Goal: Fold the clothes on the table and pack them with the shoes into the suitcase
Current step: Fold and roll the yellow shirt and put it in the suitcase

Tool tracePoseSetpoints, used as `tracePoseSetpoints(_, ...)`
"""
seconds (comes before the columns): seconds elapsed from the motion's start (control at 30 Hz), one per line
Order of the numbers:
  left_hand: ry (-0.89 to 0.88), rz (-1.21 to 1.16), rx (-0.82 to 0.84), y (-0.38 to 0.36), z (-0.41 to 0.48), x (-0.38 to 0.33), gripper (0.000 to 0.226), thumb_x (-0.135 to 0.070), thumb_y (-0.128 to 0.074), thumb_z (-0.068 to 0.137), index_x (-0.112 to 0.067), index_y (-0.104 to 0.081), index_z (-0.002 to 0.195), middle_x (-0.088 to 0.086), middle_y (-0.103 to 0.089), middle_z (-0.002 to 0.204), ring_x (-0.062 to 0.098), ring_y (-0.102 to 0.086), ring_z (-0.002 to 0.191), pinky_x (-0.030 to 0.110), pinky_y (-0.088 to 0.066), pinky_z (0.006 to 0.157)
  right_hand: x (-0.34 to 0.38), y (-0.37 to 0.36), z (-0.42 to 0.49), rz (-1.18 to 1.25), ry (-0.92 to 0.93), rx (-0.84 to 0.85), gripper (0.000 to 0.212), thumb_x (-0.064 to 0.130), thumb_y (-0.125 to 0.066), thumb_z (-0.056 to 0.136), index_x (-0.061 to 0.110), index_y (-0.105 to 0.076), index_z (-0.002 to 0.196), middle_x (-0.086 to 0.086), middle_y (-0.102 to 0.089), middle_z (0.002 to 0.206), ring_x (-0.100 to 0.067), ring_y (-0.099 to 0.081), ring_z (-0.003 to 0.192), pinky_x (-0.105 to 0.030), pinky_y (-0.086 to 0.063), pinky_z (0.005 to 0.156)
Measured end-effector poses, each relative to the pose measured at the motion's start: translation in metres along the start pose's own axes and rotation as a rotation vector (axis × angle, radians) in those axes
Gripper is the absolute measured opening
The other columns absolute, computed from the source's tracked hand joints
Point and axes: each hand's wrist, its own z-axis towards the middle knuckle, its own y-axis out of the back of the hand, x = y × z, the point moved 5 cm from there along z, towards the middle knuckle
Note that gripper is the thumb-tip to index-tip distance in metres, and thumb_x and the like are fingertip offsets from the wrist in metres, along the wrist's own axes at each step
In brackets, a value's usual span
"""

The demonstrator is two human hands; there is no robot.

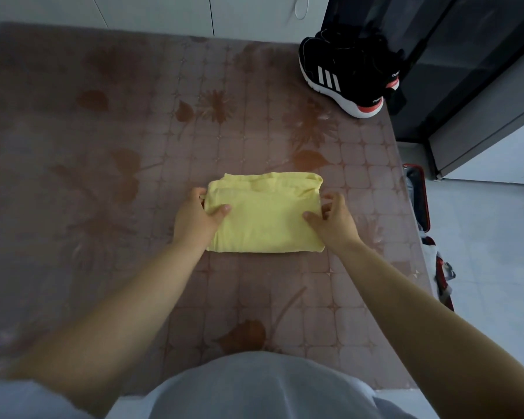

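The folded yellow garment (265,216) lay flat on the table (103,146), just ahead of the person and a little right of the table's middle. Its long axis ran left to right, so each short end faced one hand. The left hand (194,219) held the left end, thumb on top and fingers round the edge. The right hand (335,219) held the right end the same way, thumb on the cloth and fingers curled at the edge; whether those fingers reached under the fold could not be told from above.

The folding looked done, and the garment looked ready to be lifted. The suitcase (421,201) showed only as a red-rimmed strip on the floor past the table's right edge, lower than the tabletop. The carry would therefore go to the right and down, with the right hand leading and the left following across. Held at both ends, the bundle should keep its folds if the hands stayed level. The shoes (348,74) sat at the far right corner, well apart from the garment and nearer the right hand.
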Motion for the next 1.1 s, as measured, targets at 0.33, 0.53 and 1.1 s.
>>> tracePoseSetpoints(0.33,-0.074,0.116,-0.151,0.006,-0.001,-0.012,0.044,-0.023,-0.063,0.085,-0.015,-0.047,0.124,0.008,-0.055,0.121,0.030,-0.052,0.110,0.041,-0.041,0.092,0.026,-0.010,0.019,-0.439,0.204,-0.007,0.057,0.011,-0.042,0.091,0.022,-0.028,0.146,-0.005,-0.028,0.149,-0.034,-0.028,0.129,-0.045,-0.024,0.111)
tracePoseSetpoints(0.53,-0.647,0.399,-0.067,-0.004,-0.030,-0.040,0.046,-0.026,-0.058,0.087,-0.016,-0.047,0.131,0.006,-0.048,0.134,0.024,-0.038,0.124,0.042,-0.029,0.103,0.028,-0.009,0.012,-0.567,0.427,0.024,0.055,0.013,-0.040,0.094,0.018,-0.023,0.147,-0.001,-0.024,0.154,-0.024,-0.017,0.141,-0.038,-0.004,0.116)
tracePoseSetpoints(1.1,-0.761,0.669,0.249,-0.010,-0.027,0.016,0.081,-0.062,-0.060,0.069,-0.021,-0.042,0.136,0.000,-0.050,0.139,0.019,-0.054,0.122,0.031,0.005,0.111,-0.010,-0.016,-0.043,-0.647,0.647,0.236,0.048,0.043,-0.041,0.087,0.022,-0.057,0.128,-0.002,-0.056,0.133,-0.026,-0.056,0.117,-0.044,-0.031,0.106)
